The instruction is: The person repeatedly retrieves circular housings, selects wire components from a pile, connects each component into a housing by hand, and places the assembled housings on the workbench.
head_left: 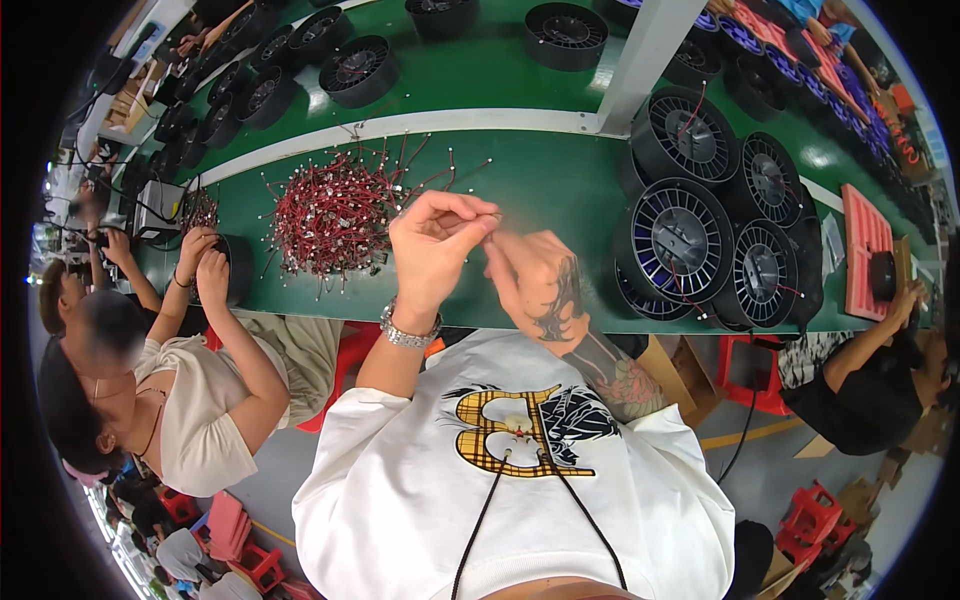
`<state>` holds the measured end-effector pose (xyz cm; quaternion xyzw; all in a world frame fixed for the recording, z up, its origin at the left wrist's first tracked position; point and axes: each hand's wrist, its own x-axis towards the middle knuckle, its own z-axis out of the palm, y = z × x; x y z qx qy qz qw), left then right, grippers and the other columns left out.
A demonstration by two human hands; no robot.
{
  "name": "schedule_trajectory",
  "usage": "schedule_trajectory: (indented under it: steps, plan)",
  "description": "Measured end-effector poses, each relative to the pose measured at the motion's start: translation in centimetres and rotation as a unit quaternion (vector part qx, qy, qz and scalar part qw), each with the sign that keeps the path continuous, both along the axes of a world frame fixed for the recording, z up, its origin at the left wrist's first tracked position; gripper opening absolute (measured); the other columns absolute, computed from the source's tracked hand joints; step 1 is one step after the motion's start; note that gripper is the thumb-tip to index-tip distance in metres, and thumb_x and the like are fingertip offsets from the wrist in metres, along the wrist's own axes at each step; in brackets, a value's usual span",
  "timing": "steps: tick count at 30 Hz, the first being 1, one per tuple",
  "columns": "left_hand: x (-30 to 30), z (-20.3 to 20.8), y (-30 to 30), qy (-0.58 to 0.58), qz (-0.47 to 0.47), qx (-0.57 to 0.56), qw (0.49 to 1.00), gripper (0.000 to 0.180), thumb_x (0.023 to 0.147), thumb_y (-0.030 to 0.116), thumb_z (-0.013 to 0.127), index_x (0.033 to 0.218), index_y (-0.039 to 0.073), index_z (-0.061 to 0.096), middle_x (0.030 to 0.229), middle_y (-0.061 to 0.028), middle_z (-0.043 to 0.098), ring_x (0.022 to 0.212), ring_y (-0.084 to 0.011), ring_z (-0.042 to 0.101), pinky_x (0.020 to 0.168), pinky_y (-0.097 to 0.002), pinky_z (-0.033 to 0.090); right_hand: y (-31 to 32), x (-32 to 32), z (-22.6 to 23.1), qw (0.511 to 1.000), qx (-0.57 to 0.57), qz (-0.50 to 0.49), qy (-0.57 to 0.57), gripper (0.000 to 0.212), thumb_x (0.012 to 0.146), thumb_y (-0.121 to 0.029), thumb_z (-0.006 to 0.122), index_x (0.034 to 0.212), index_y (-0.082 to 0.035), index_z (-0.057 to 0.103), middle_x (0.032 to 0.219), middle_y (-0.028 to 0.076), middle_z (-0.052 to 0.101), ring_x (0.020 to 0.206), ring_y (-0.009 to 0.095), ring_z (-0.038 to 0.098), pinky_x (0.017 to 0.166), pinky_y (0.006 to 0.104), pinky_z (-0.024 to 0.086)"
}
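My left hand [432,245] is raised over the green table, its thumb and fingertips pinched on something too small to make out. Close against it, my right hand [540,280] has its fingers curled in; they are a little blurred, and whatever they grip is hidden. To the left of my hands lies a tangled heap of thin red and dark wires [325,215] with small white connectors. Several black round fan housings [680,240] with slotted faces are stacked at the right, short wires hanging from some.
A white post [645,70] rises beyond the housings. More black fan housings [360,72] stand across the far strip. A co-worker [215,390] sits at the left, another [860,385] at the right beside a pink tray [868,250]. A red stool [752,370] stands below the table edge.
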<state>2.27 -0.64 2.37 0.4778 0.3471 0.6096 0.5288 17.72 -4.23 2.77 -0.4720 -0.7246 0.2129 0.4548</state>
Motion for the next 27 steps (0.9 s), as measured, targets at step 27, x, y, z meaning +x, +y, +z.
schedule_trajectory:
  steps: [27]
  plan:
    - [10.6,-2.5,1.6,0.326,-0.192,0.208,0.902,0.036,0.071,0.010,0.090,0.105,0.011,0.077,0.149,-0.0169,0.051,0.133,-0.0346,0.058,0.108,-0.0475,0.054,-7.6,14.4,6.2,0.950,0.151,-0.219,0.162,0.022,0.084,0.013,0.068,0.104,0.007,0.071,0.099,0.021,0.071,0.082,0.024,0.071,0.070,0.0331,0.058]
